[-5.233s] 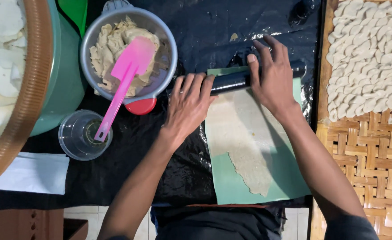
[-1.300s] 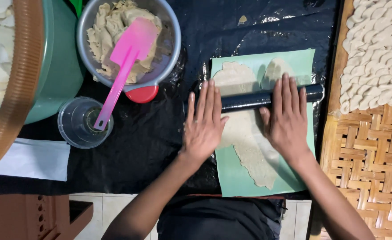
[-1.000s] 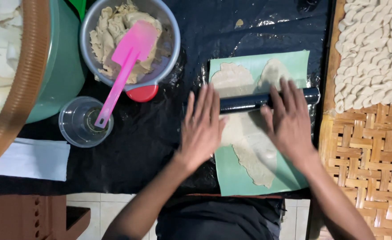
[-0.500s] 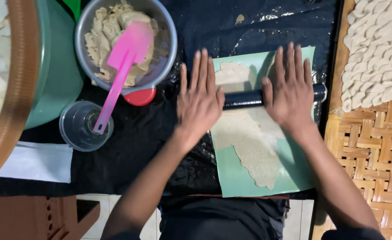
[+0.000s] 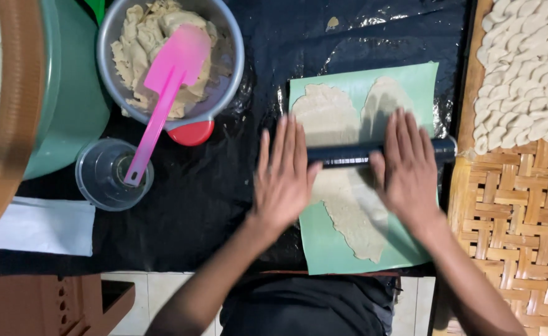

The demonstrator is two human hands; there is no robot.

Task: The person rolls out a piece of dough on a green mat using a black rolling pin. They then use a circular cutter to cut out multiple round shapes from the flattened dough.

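A glossy black cylindrical rolling pin (image 5: 348, 154) is seen on matt beige dough (image 5: 348, 205), spread over a smooth green plastic sheet (image 5: 323, 246); crinkled shiny black plastic covering (image 5: 193, 205) and a woven bamboo tray (image 5: 510, 211) at right are shown.

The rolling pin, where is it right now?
In the head view, the dark rolling pin lies crosswise on the flattened dough on the green sheet, under the left hand and right hand.

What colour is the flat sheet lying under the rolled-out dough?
The flat sheet is pale green, seen clearly in the head view, beneath the beige dough.
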